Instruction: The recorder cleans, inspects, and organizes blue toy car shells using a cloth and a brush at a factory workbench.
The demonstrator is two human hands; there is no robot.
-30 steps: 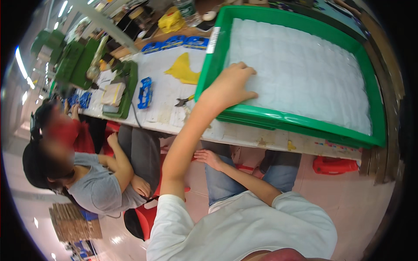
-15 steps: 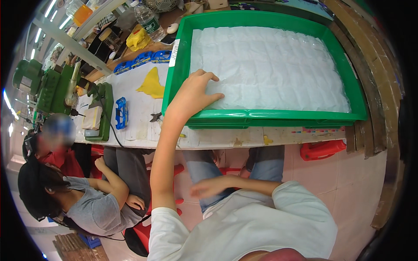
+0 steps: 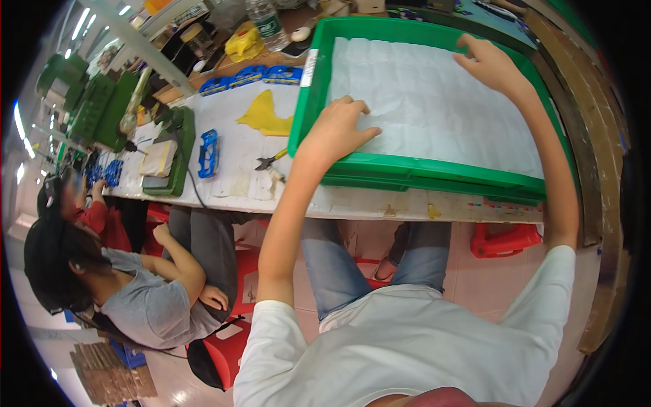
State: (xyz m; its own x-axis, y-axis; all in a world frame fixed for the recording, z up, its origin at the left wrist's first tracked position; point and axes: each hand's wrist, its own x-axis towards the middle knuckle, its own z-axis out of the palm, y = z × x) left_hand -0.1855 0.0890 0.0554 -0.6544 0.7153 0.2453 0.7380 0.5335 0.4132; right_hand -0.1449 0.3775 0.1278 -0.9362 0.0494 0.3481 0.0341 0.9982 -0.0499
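Note:
A green plastic crate (image 3: 434, 178) sits on the workbench before me, with a crinkled white sheet (image 3: 413, 102), like thin wrapping film, spread across its inside. At the crate's near left corner my left hand (image 3: 342, 130) rests over the sheet's edge, thumb and fingers apart. My right hand (image 3: 494, 64) is over the far right part of the sheet, its fingers bent and apart. Neither hand visibly holds anything. What lies under the sheet is hidden.
Left of the crate are pliers (image 3: 271, 161), a yellow cloth (image 3: 264, 115), a blue plastic part (image 3: 208, 153) and several similar parts (image 3: 249, 76). Farther left stands a green drill press (image 3: 102, 112). A person (image 3: 149, 285) sits at my left. A red stool (image 3: 505, 239) stands under the bench.
My right hand has risen from my lap to the far right of the crate. My left hand stays at the near left corner. The whole view has shifted slightly.

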